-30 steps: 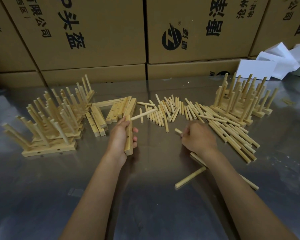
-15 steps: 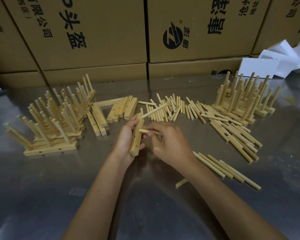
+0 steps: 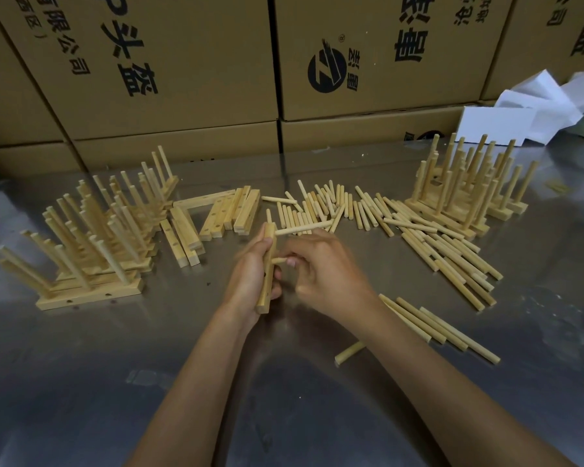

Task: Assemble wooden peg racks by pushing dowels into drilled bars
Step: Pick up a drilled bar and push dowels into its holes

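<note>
My left hand (image 3: 250, 274) grips a drilled wooden bar (image 3: 268, 271), held nearly upright above the steel table. One dowel (image 3: 302, 228) sticks out rightward from the bar's upper hole. My right hand (image 3: 327, 267) pinches a second dowel (image 3: 279, 260), whose tip touches the bar's middle. Most of that dowel is hidden inside my fingers. The right hand is blurred.
Loose dowels (image 3: 324, 210) lie behind my hands, longer ones (image 3: 449, 254) to the right and by my right forearm (image 3: 432, 326). Spare drilled bars (image 3: 230, 214) lie centre-left. Finished racks stand left (image 3: 91, 244) and right (image 3: 469, 187). Cardboard boxes (image 3: 182, 79) wall the back.
My right hand picked a dowel off the table, carried it left to the bar, and has pushed it closer against the bar's middle. The left hand tilted the bar a little.
</note>
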The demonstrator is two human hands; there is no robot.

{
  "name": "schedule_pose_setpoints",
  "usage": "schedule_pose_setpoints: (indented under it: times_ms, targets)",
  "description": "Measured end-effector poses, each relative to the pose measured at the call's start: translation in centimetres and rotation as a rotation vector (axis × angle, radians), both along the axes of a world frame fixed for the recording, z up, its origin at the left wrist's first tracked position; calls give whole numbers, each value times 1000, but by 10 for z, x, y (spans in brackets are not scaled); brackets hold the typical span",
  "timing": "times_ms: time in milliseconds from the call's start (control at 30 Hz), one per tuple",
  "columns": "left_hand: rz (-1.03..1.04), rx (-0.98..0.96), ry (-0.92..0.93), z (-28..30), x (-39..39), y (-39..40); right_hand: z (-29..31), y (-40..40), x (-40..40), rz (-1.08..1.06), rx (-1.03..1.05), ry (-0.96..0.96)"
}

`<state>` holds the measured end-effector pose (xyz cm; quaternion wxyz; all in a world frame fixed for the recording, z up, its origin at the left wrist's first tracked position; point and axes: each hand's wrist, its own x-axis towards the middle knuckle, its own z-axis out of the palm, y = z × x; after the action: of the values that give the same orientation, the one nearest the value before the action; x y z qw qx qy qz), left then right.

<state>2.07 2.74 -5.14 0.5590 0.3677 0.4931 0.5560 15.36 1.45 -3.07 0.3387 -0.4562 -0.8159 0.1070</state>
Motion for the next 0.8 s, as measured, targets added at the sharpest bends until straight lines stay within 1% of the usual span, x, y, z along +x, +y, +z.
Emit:
schedule_pose_setpoints:
  times_ms: [67,133,233,367,433,500,567,600,633,667,733,767,800]
  targets:
    - [22,30,32,1,0,0,-2,0,0,-9,-55,107]
    - [25,55,51,1,-1,1,-3,0,-1,-15,-93,166]
    - [22,45,78,1,-2,2,-4,1,-1,-14,-98,184]
    - [7,0,68,1,-4,5,-2,3,-2,-5,-90,203]
    - [30,-17,89,0,-8,6,-1,2,-5,-17,-30,233]
    - [98,-54,80,-1,-15,8,-1,4,-5,-134,114,353]
    - [173,-95,6,0,-23,12,0,11,2,-345,215,443]
    - [197,-100,-40,0,-28,13,-1,14,8,-444,208,413]
    - [212,-97,-85,0,-31,15,-3,19,13,-496,149,324]
    - [218,-93,-123,1,-34,15,-7,24,17,-491,55,195]
    - [220,-87,-162,0,-36,16,-18,30,19,-391,-150,-52]
    - [219,-85,-167,0,-37,16,-22,30,17,-347,-202,-136]
    - [217,-82,-170,0,-37,15,-25,30,16,-327,-210,-182]
